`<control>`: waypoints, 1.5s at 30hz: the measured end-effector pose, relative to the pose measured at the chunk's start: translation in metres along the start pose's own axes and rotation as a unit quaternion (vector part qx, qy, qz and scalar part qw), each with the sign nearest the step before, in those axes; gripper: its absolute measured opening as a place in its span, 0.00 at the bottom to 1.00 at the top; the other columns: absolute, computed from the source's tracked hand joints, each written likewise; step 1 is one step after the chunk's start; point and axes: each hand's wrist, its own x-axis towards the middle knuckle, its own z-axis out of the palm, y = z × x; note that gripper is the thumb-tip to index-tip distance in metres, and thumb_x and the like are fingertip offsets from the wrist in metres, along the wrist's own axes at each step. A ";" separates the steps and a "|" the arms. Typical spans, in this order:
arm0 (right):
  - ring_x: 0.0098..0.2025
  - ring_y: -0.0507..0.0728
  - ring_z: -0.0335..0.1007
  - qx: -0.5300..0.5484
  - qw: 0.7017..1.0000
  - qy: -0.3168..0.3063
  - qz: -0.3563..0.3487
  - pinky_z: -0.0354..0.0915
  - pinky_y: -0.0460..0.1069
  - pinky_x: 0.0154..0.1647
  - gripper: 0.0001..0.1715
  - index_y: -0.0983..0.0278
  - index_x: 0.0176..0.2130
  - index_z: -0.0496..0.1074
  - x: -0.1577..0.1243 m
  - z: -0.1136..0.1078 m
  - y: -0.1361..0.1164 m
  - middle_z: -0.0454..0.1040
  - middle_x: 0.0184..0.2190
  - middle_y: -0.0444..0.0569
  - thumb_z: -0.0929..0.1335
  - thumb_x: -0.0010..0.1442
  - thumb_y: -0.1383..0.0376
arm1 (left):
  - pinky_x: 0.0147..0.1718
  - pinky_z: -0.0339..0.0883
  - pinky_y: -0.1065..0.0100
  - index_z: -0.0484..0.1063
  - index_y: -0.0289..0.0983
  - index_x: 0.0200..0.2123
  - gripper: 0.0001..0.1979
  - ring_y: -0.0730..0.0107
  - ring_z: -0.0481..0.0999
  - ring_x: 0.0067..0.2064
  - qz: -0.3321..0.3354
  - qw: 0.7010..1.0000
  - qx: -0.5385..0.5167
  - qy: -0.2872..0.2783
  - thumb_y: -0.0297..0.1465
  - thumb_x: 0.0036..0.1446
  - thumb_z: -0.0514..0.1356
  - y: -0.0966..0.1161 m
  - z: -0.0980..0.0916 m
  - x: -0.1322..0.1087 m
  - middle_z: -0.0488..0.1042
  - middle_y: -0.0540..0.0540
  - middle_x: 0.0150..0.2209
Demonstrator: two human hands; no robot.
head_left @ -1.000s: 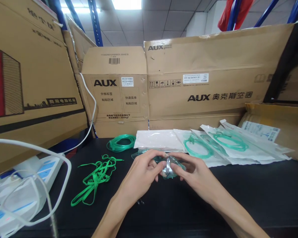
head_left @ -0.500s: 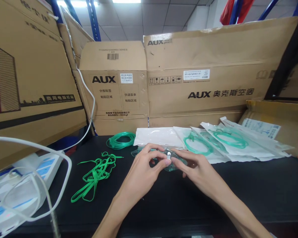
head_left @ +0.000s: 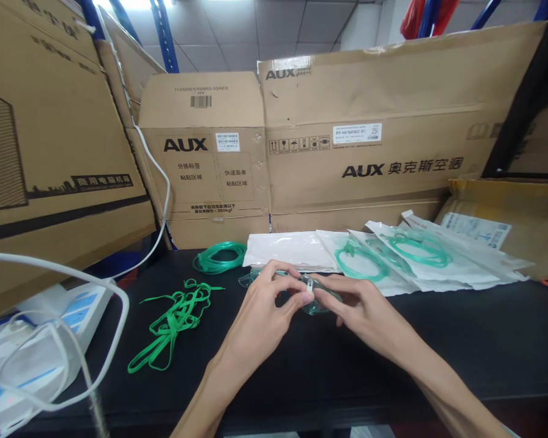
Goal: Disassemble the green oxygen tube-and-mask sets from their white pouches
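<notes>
Bench [head_left: 461, 340]: black, carries all things.
Sealed bags [head_left: 393, 258]: lie behind the hands.
Green straps [head_left: 173, 322]: loose heap, left.
Left hand [head_left: 260, 313]: grip pinching the clear mask [head_left: 317, 302].
Right hand [head_left: 360, 313]: grip pinching the mask, at bench middle.

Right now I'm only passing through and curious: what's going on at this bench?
A person's left hand and right hand together pinch a clear green-tinted plastic mask with a small metal clip, just above the black tabletop. Loose green elastic straps lie to the left, a green tubing coil and sealed white pouches behind.
</notes>
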 end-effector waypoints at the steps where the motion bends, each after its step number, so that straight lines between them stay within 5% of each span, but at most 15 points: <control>1: 0.36 0.58 0.76 -0.008 1.000 0.004 -0.005 0.71 0.49 0.32 0.20 0.55 0.56 0.80 0.000 0.000 0.000 0.82 0.45 0.49 0.67 0.68 0.57 | 0.54 0.63 0.67 0.81 0.42 0.35 0.05 0.68 0.74 0.51 0.000 1.000 0.000 0.002 0.33 0.65 0.64 0.000 0.001 0.000 0.71 0.50 0.48; 9: 0.54 0.61 0.77 -0.082 0.993 0.026 -0.081 0.69 0.54 0.57 0.19 0.54 0.55 0.80 -0.002 -0.002 0.003 0.82 0.51 0.48 0.69 0.67 0.64 | 0.49 0.64 0.68 0.80 0.42 0.35 0.06 0.70 0.75 0.47 0.000 1.000 0.007 0.021 0.31 0.65 0.64 -0.004 0.006 0.000 0.71 0.51 0.47; 21: 0.52 0.58 0.79 -0.115 0.988 0.046 -0.096 0.69 0.51 0.55 0.17 0.50 0.52 0.81 -0.003 0.000 0.007 0.83 0.49 0.41 0.69 0.66 0.64 | 0.47 0.65 0.69 0.80 0.42 0.34 0.06 0.70 0.74 0.46 -0.023 0.999 0.004 0.039 0.31 0.65 0.64 -0.001 0.012 0.000 0.72 0.51 0.45; 26: 0.51 0.60 0.78 -0.110 0.992 0.058 -0.036 0.70 0.52 0.52 0.19 0.53 0.55 0.80 -0.003 0.004 0.000 0.82 0.51 0.43 0.67 0.68 0.62 | 0.49 0.65 0.69 0.79 0.42 0.36 0.05 0.70 0.74 0.46 0.014 1.000 0.000 0.025 0.33 0.66 0.63 -0.003 0.008 0.000 0.70 0.50 0.46; 30: 0.39 0.58 0.80 -0.078 0.997 0.009 0.026 0.72 0.52 0.42 0.22 0.56 0.58 0.78 0.000 0.001 -0.004 0.80 0.55 0.46 0.64 0.70 0.56 | 0.50 0.65 0.69 0.77 0.43 0.40 0.03 0.70 0.73 0.48 0.032 0.999 0.007 0.001 0.34 0.66 0.64 -0.003 0.002 -0.001 0.71 0.50 0.48; 34: 0.26 0.53 0.75 -0.063 0.996 -0.043 0.054 0.71 0.50 0.34 0.24 0.55 0.59 0.76 -0.001 -0.008 -0.003 0.83 0.46 0.45 0.64 0.71 0.51 | 0.53 0.65 0.70 0.73 0.45 0.49 0.09 0.71 0.74 0.50 0.055 0.998 0.022 -0.019 0.31 0.66 0.64 0.000 -0.002 0.000 0.73 0.53 0.52; 39: 0.26 0.52 0.74 -0.032 0.995 -0.068 0.067 0.71 0.51 0.35 0.25 0.56 0.54 0.78 -0.001 -0.016 0.000 0.81 0.44 0.44 0.65 0.69 0.46 | 0.61 0.60 0.71 0.75 0.51 0.51 0.11 0.71 0.72 0.59 0.070 0.992 0.058 -0.086 0.36 0.66 0.65 0.001 -0.011 0.000 0.75 0.59 0.56; 45: 0.32 0.54 0.74 -0.035 0.994 -0.081 0.070 0.69 0.51 0.37 0.22 0.54 0.50 0.74 -0.002 -0.020 0.003 0.78 0.40 0.42 0.69 0.65 0.44 | 0.60 0.60 0.68 0.73 0.52 0.54 0.14 0.71 0.72 0.59 0.056 0.988 0.102 -0.100 0.37 0.65 0.65 -0.001 -0.019 -0.003 0.76 0.60 0.56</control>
